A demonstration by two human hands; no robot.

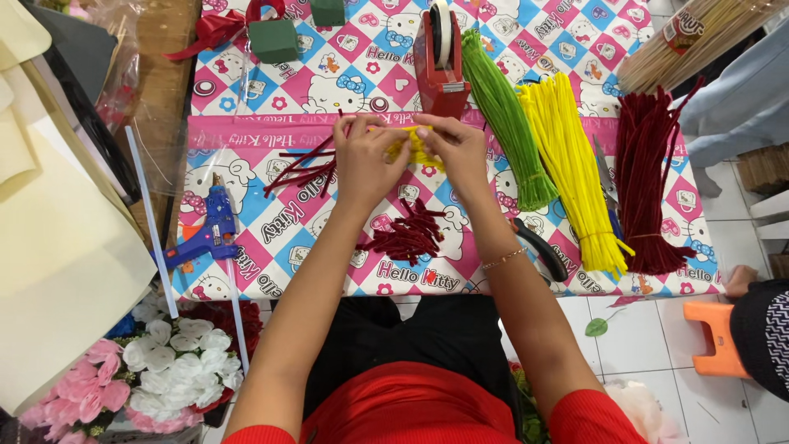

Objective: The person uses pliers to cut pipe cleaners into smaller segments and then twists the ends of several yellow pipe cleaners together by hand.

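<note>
Both hands up over the patterned pink-and-blue table cover [271, 238], close together. Left hand [363, 160] and right hand [457, 148] pinching a small yellow pipe-cleaner piece [413, 146] between them — fingers curled tight on it, fingertips nearly touching. Piece held just above the cover, right below the red tape dispenser [440, 62].

Loose dark-red pipe cleaners [300, 171] fanned out beside the left hand; pile of short dark-red curled pieces [408, 233] under the wrists, near the table edge. To the right, three long bundles side by side: green [505, 115], yellow [571, 168], dark red [649, 185]. Black-handled tool [541, 248] near the right forearm, partly hidden. Blue glue gun [209, 230] well to the left, clear glue sticks [152, 222] beside it. Green foam blocks [274, 39] at the far edge. Fake flowers [160, 362] — white and pink — on the floor, lower left. Orange stool [715, 333] lower right.
</note>
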